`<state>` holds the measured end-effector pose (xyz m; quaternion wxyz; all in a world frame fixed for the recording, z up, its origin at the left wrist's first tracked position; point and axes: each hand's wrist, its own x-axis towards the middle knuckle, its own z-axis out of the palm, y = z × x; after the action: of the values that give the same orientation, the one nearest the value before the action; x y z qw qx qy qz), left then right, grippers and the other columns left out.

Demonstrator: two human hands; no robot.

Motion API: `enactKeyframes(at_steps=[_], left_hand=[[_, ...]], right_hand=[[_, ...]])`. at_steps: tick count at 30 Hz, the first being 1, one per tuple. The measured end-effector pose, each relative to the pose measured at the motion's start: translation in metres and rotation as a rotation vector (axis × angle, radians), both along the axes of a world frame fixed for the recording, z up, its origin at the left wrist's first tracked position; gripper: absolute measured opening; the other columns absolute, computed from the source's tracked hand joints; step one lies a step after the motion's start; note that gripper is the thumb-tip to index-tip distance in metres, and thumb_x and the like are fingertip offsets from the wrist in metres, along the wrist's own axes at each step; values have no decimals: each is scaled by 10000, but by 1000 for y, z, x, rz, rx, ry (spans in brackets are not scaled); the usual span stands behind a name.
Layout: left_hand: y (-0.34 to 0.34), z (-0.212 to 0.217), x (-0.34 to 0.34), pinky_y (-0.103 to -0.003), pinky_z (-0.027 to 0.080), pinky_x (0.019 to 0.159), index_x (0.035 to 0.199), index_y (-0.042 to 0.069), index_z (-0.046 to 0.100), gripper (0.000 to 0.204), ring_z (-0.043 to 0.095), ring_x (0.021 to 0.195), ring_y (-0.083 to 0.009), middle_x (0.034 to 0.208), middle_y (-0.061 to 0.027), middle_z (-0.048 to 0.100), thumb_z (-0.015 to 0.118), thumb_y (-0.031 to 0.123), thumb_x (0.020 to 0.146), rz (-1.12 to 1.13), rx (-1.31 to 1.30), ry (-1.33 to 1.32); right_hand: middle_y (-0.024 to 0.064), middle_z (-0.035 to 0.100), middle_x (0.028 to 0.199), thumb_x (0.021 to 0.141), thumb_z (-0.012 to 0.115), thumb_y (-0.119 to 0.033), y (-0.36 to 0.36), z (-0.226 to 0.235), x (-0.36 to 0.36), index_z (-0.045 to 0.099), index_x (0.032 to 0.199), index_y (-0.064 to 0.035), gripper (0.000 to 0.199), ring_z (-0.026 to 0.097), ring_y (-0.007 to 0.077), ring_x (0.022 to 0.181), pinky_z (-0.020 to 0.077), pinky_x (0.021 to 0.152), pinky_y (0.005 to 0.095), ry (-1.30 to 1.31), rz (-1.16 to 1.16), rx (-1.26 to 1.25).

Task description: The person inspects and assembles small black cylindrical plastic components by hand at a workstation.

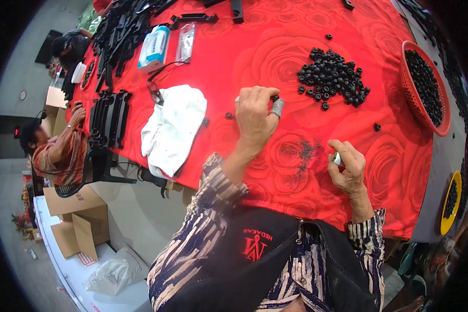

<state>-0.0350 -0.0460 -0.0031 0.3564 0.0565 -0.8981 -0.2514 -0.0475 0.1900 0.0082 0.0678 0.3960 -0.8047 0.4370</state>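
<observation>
My left hand [255, 112] is raised over the red rose-patterned tablecloth [218, 62], its fingers closed. A small black part [274, 98] shows at the fingertips, beside a grey wrap [277, 108] on the thumb. Curled near the table's front edge, my right hand [350, 167] has a pale thing [338, 158] at its thumb and fingers; whether it is a tool or a wrap I cannot make out. Dark crumbs [306, 152] lie on the cloth between the hands. Beyond them spreads a loose heap of small black ring-like parts [330, 78]. One black ring [229, 115] lies left of my left hand.
A red basket [404, 78] of black parts stands at the right, a yellow dish [445, 223] nearer. White cloth [174, 127], a blue-white pack [154, 48] and long black parts [109, 117] lie left. A person [62, 151] sits at the far left near an open carton [80, 223].
</observation>
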Motion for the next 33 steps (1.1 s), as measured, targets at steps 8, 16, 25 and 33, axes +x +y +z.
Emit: enactKeyframes(at_steps=[8,16,25,33], left_hand=[[-14,-11,-4,-406,368,826,780,144,654,119,497,943,-226,884,-3,579,693,184,675,203,-106,-173],[-35,-6,40,-418,377,831,788,139,646,129,477,989,-246,903,-14,564,684,216,692,298,-219,-165],[-69,-16,85,-364,406,794,956,45,540,337,499,905,-254,905,-86,555,713,91,671,164,-19,-90],[-64,-7,88,-387,392,855,1146,22,458,616,486,946,-298,1052,-137,508,768,130,625,149,145,-86]], right_hand=[[94,446,622,653,583,41,-3,-2,-1,574,954,0,304,477,218,508,383,474,324,38,-10,-8],[110,506,688,674,592,29,-1,-4,-3,570,959,-4,287,526,233,566,421,516,315,28,-29,-9],[105,525,704,696,597,10,2,-9,-3,577,954,-13,260,535,220,561,425,511,317,39,-18,-9],[102,534,707,702,598,3,5,-9,-2,574,955,-16,255,543,208,560,434,515,306,27,-40,25]])
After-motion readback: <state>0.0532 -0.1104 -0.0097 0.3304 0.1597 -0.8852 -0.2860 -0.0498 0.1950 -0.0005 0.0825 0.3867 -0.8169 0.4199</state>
